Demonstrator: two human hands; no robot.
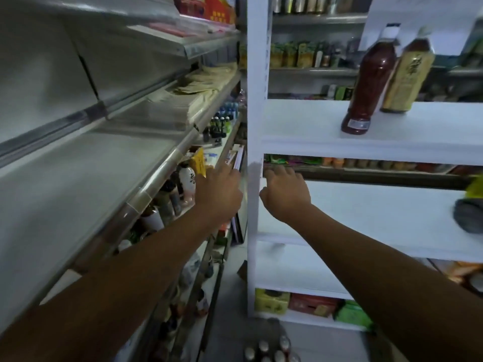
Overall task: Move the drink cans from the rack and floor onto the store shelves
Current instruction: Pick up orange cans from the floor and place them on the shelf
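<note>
Flanking white post [254, 100], left hand [218, 190], right hand [285, 194]; cans [269, 348] on floor [230, 296]

Head view — down store aisle

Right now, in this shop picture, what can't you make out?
Head view only.
Cans on the floor: cut off by the bottom edge, count unknown.
Left hand, right hand: backs face the camera, hiding palms; any grip unclear.
Grey and yellow thing: blurred, cut by the right edge.
Dark red bottle: label too blurred to read.
</note>
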